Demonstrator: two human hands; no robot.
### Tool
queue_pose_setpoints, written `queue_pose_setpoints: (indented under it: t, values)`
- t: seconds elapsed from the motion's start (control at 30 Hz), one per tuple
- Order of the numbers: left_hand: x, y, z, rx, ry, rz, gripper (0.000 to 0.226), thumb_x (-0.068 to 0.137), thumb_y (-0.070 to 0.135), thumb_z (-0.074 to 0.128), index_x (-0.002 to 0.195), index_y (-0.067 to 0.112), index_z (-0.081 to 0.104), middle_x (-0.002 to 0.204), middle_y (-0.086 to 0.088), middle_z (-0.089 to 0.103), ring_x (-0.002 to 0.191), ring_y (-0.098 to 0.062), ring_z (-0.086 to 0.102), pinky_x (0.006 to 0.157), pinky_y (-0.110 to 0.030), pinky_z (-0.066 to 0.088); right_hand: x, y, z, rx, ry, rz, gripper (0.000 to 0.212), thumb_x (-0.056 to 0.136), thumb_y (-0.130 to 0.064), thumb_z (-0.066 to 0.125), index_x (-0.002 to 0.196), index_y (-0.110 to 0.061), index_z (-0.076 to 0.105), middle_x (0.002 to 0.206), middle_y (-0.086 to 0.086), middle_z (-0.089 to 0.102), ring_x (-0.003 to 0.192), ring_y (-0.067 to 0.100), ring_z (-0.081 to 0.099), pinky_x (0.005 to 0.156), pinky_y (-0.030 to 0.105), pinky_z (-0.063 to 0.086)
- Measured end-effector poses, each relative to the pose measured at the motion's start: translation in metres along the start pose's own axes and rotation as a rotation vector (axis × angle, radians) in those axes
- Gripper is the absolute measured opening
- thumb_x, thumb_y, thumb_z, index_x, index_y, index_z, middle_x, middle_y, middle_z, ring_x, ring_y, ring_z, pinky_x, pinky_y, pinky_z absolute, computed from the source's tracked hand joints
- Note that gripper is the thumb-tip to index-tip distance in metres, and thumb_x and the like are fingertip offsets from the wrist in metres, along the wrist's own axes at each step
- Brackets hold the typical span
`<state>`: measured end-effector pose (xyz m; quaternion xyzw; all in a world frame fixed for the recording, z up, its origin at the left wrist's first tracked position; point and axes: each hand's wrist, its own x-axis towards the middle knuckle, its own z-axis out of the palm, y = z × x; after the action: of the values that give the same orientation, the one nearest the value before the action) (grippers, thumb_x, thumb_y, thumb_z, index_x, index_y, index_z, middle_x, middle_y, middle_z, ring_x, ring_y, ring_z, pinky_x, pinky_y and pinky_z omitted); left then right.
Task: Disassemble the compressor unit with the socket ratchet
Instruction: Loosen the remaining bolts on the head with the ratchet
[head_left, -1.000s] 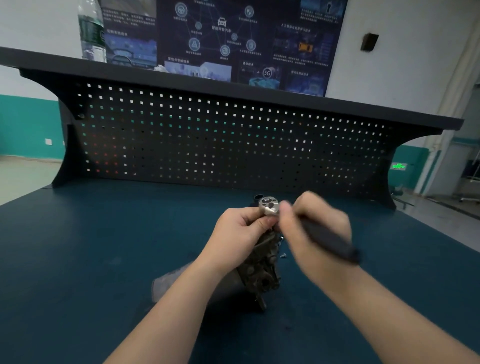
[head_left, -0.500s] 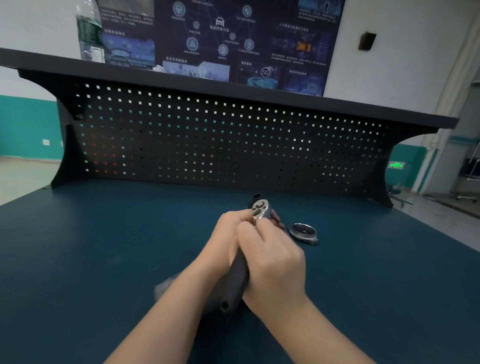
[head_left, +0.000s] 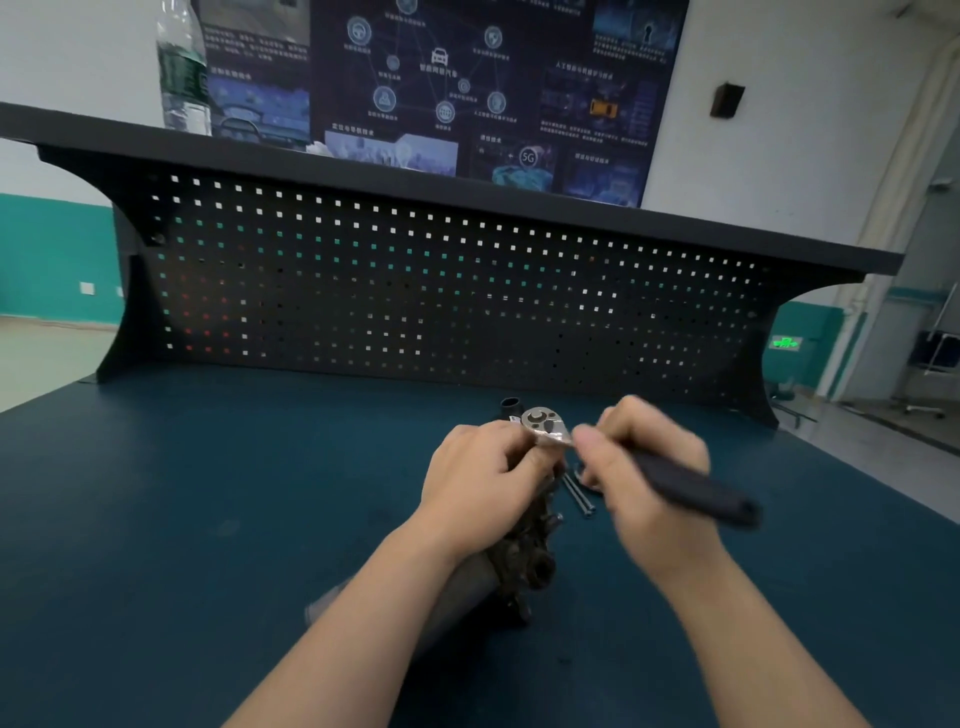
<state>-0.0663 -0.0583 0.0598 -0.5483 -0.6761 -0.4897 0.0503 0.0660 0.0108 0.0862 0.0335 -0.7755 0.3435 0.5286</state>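
Observation:
The dark metal compressor unit (head_left: 524, 558) lies on the blue bench top, its grey cylinder body pointing toward me. My left hand (head_left: 483, 478) grips its upper end. The socket ratchet (head_left: 543, 423) sits with its silver head on top of the unit. Its black handle (head_left: 696, 491) points to the right, and my right hand (head_left: 641, 467) holds that handle, blurred by motion.
Two long loose bolts (head_left: 577, 492) lie on the bench just right of the unit. A small black socket (head_left: 510, 405) stands behind the ratchet head. A black pegboard (head_left: 415, 291) closes the back of the bench, with a water bottle (head_left: 183, 67) on its shelf.
My right hand has swung the ratchet handle from pointing toward me back out to the right. It now covers the round metal part that showed on the bench half a second ago. My left hand has stayed on the unit.

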Motion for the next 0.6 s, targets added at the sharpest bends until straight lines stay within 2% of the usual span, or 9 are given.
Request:
queue_pose_setpoints:
  t: [0.1, 0.17, 0.23, 0.27, 0.37, 0.43, 0.5, 0.6]
  values:
    - [-0.001, 0.001, -0.003, -0.065, -0.023, -0.007, 0.029, 0.085, 0.058, 0.042, 0.102, 0.043, 0.060, 0.070, 0.019, 0.063, 0.075, -0.007, 0.057, 0.071, -0.027, 0.044, 0.025, 0.007, -0.023, 0.483, -0.032, 0.413, 0.025, 0.077, -0.014, 0.064, 0.056, -0.015, 0.051, 0.047, 0.010, 0.051, 0.033, 0.012, 0.037, 0.039, 0.019, 0.030]
    - [0.000, 0.000, -0.006, -0.125, -0.052, -0.045, 0.028, 0.084, 0.057, 0.044, 0.110, 0.052, 0.054, 0.084, 0.018, 0.069, 0.088, -0.008, 0.062, 0.085, -0.032, 0.049, 0.035, 0.013, -0.028, 0.639, -0.143, 0.577, 0.023, 0.082, -0.016, 0.062, 0.061, -0.013, 0.056, 0.049, 0.005, 0.050, 0.035, 0.008, 0.034, 0.039, 0.018, 0.029]
    - [0.001, 0.000, -0.009, -0.186, -0.068, -0.078, 0.026, 0.084, 0.055, 0.046, 0.105, 0.051, 0.062, 0.097, 0.013, 0.073, 0.100, -0.010, 0.064, 0.095, -0.040, 0.048, 0.040, 0.016, -0.025, 0.701, -0.205, 0.626, 0.027, 0.087, -0.029, 0.062, 0.064, -0.015, 0.062, 0.050, 0.000, 0.047, 0.038, 0.006, 0.034, 0.041, 0.016, 0.030]
    - [0.001, 0.000, -0.010, -0.216, -0.070, -0.087, 0.025, 0.083, 0.054, 0.048, 0.100, 0.049, 0.066, 0.099, 0.013, 0.074, 0.103, -0.009, 0.064, 0.097, -0.042, 0.047, 0.040, 0.016, -0.023, 0.716, -0.185, 0.629, 0.032, 0.088, -0.036, 0.056, 0.064, -0.015, 0.063, 0.050, -0.001, 0.045, 0.039, 0.006, 0.034, 0.041, 0.017, 0.029]
    - [0.002, 0.001, -0.008, -0.220, -0.061, -0.098, 0.021, 0.081, 0.054, 0.051, 0.096, 0.049, 0.065, 0.095, 0.013, 0.074, 0.101, -0.010, 0.066, 0.094, -0.043, 0.048, 0.035, 0.014, -0.016, 0.674, -0.013, 0.622, 0.035, 0.083, -0.042, 0.056, 0.065, -0.012, 0.060, 0.049, 0.001, 0.044, 0.037, 0.008, 0.033, 0.040, 0.019, 0.028]
    - [0.001, 0.001, -0.006, -0.190, -0.052, -0.084, 0.021, 0.081, 0.056, 0.050, 0.099, 0.054, 0.060, 0.091, 0.013, 0.074, 0.097, -0.010, 0.066, 0.093, -0.042, 0.049, 0.033, 0.015, -0.014, 0.678, 0.110, 0.637, 0.031, 0.078, -0.037, 0.064, 0.064, -0.011, 0.052, 0.048, 0.002, 0.045, 0.034, 0.009, 0.033, 0.038, 0.020, 0.026]
    - [-0.001, 0.003, -0.004, -0.185, -0.037, -0.079, 0.024, 0.082, 0.056, 0.049, 0.100, 0.050, 0.062, 0.089, 0.009, 0.074, 0.094, -0.012, 0.066, 0.090, -0.042, 0.050, 0.038, 0.014, -0.017, 0.690, 0.182, 0.680, 0.028, 0.071, -0.027, 0.068, 0.064, -0.010, 0.047, 0.045, 0.003, 0.046, 0.030, 0.008, 0.032, 0.037, 0.018, 0.023]
    - [-0.003, 0.004, -0.004, -0.199, -0.027, -0.099, 0.029, 0.084, 0.056, 0.048, 0.089, 0.037, 0.070, 0.087, 0.004, 0.074, 0.092, -0.016, 0.066, 0.089, -0.042, 0.050, 0.051, 0.010, -0.020, 0.634, 0.142, 0.787, 0.027, 0.070, -0.027, 0.069, 0.066, -0.007, 0.051, 0.042, 0.001, 0.045, 0.030, 0.005, 0.029, 0.034, 0.016, 0.022]
